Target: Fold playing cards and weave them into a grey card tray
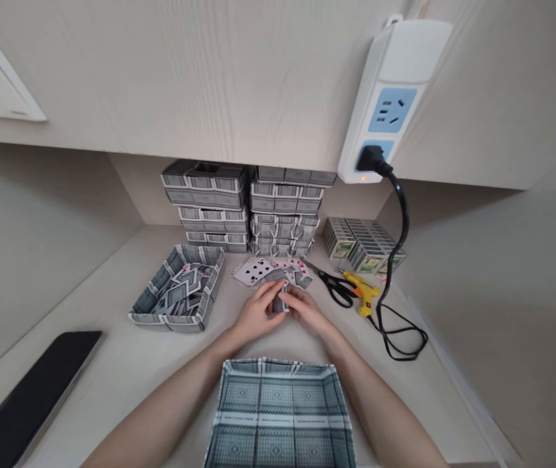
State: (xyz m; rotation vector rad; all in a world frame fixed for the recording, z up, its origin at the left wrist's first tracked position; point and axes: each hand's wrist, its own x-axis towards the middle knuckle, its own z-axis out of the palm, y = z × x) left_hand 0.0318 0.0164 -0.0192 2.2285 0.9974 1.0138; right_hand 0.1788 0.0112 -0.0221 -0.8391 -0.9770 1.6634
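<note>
Fingers of the left hand curl nearly closed over a small clutch of cards. The right hand meets it from the other side, its fingers bent and pinching the same cards. Both hands grip tightly, with fingertips almost touching. The cards sit between the hands at mid-desk, though whether they rest on the desk cannot be told.

A card-built tray lies nearest, between the forearms. A dark slab lies at the left edge. Two stacks of such trays stand against the back wall. A power strip hangs above on the right, with a black cable dropping from it to the desk. Left of the hands a second tray holds loose cards. Rows of card boxes stand at back right. A face-up spread lies just beyond the hands, and to its right are scissors touching a yellow glue gun
</note>
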